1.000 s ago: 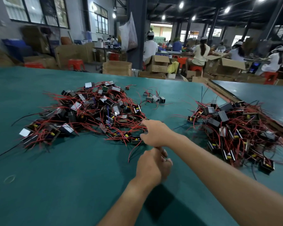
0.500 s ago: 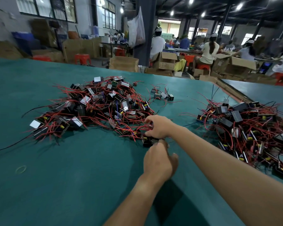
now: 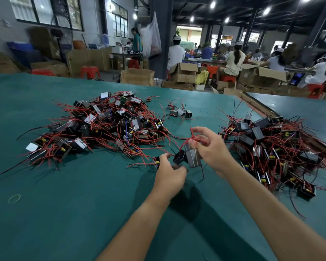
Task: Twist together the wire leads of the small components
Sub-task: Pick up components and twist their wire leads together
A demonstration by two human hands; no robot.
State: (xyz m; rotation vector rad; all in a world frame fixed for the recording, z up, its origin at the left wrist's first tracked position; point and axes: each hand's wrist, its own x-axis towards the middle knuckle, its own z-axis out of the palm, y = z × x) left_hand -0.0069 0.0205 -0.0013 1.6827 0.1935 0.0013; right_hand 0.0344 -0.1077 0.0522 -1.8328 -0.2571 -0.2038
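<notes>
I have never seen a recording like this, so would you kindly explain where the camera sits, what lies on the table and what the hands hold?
No machine here: a person works with two bare hands, and the one current picture comes from a wide-angle camera worn on their head, looking forward and down. On the green table lie two heaps of small boxy components with red leads, a left pile and a right pile, a few loose components behind them, and a rubber band near the left. The right hand pinches the red wire leads of a small component lifted between the piles. The left hand, blurred, curls its grip round the dark part beside that component; whether it is a second piece I cannot tell.
</notes>
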